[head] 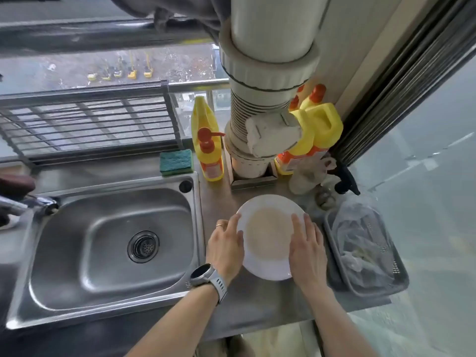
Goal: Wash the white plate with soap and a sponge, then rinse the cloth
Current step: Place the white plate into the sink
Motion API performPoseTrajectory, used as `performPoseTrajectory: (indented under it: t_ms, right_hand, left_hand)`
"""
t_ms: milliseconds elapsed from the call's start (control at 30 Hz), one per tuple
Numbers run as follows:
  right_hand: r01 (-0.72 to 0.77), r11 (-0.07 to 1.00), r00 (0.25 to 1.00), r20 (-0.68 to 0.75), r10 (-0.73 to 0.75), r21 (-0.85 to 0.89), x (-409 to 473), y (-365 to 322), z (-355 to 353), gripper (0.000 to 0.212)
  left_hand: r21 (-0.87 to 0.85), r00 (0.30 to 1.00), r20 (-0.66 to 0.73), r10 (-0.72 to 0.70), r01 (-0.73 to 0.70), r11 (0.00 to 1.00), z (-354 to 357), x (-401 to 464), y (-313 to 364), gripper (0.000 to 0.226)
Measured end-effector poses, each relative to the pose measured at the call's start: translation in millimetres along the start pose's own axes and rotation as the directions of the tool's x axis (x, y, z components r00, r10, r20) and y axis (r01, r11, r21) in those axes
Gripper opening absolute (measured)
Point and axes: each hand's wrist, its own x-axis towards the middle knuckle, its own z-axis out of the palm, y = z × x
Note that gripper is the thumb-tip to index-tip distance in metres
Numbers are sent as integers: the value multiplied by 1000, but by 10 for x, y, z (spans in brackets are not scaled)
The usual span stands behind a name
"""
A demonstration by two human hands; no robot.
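Head view is showing the white plate (270, 266) lying on the steel counter (257, 305), just beside the sink's (113, 243) right rim. The left hand (226, 243) and right hand (307, 249) are resting on opposite plate edges, fingers nearly straight, gripping nothing. Risk: a lift from this flat contact is likely to let the smooth plate slip against the sink rim.

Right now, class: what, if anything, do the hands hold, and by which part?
Both hands are on the white plate: left hand at its left rim, right hand at its right rim.
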Motion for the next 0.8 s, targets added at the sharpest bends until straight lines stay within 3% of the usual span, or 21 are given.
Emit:
performPoseTrajectory:
  t_ms: [233, 367, 533, 800]
  right_hand:
    - [-93, 994, 994, 68, 89, 52, 153, 76, -84, 67]
    - [-72, 996, 995, 72, 68, 47, 193, 150, -9, 64]
    - [-28, 995, 999, -18, 30, 94, 137, 32, 27, 61]
    - [45, 986, 996, -86, -32, 158, -60, -689, 115, 64]
  left_hand:
    - [-14, 986, -5, -164, 164, 986, 129, 107, 10, 57]
    - [-10, 990, 25, -140, 140, 990, 137, 81, -2, 64]
    - [-25, 990, -33, -137, 136, 990, 38, 63, -161, 70]
    - [10, 986, -137, -96, 99, 995, -544, -40, -755, 72]
